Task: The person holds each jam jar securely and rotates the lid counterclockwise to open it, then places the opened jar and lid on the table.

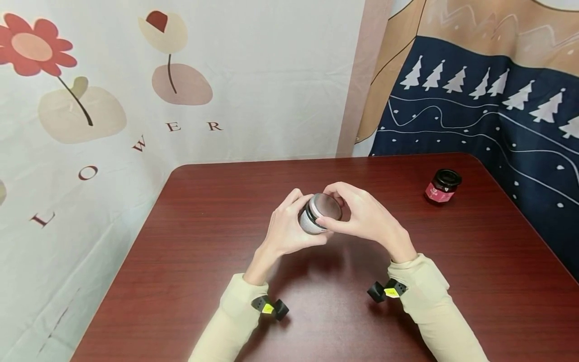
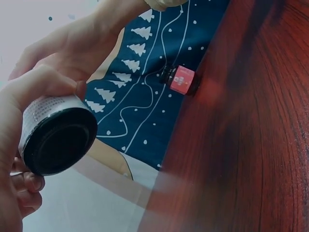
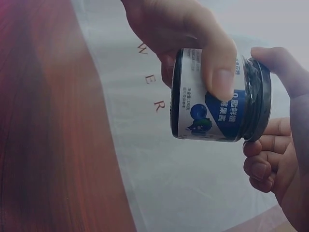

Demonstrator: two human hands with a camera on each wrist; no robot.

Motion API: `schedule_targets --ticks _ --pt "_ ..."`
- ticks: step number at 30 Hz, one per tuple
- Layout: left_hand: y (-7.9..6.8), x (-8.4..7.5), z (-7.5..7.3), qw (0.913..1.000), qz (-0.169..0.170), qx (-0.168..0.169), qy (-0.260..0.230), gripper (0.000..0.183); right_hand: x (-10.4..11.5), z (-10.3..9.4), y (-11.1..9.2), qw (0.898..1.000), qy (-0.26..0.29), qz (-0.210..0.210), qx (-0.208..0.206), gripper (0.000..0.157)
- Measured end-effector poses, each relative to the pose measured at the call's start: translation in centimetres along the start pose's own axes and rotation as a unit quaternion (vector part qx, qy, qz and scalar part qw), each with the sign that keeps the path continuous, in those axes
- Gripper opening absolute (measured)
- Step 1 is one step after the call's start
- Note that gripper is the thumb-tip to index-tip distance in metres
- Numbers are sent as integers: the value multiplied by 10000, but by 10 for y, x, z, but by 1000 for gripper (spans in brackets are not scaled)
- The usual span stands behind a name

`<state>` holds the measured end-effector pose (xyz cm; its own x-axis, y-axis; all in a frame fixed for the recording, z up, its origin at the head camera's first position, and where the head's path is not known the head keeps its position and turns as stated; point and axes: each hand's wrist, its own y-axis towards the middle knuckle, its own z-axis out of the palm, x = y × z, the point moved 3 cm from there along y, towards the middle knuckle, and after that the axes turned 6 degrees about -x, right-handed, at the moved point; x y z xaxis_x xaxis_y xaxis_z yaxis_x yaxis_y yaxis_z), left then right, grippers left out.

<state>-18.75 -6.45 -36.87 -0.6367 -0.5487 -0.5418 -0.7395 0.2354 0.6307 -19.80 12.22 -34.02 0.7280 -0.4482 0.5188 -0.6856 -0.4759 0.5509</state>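
Above the middle of the table, my left hand (image 1: 286,229) grips the body of a glass jam jar (image 1: 309,221). Blue berries and Chinese lettering show on the white and blue label (image 3: 193,118) in the right wrist view. My right hand (image 1: 371,217) pinches the rim of the round lid (image 1: 328,205) between thumb and fingers. The jar is tilted, its lid toward my right hand and its dark base (image 2: 60,141) facing the left wrist camera. The lid sits at the jar's neck; whether it is loose I cannot tell.
A second jar (image 1: 443,186), with a black lid and a pink label, stands upright at the far right of the reddish-brown wooden table (image 1: 190,281). Printed cloths hang behind the table, a pale one (image 1: 271,100) and a navy one (image 1: 452,115) with white trees.
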Motion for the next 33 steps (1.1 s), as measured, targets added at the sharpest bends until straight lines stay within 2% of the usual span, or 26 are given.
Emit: schedule_targets --ticks 13,22,33 --pt "1 1 1 9988 110 92 -458 51 1 -4 0 9991 273 -311 -66 44" --pt "0 1 2 9979 85 44 -642 49 1 -7 1 9989 336 -267 -189 43" --pt "1 1 -1 9974 216 -56 -685 57 -1 -9 1 9980 322 -231 -502 35"
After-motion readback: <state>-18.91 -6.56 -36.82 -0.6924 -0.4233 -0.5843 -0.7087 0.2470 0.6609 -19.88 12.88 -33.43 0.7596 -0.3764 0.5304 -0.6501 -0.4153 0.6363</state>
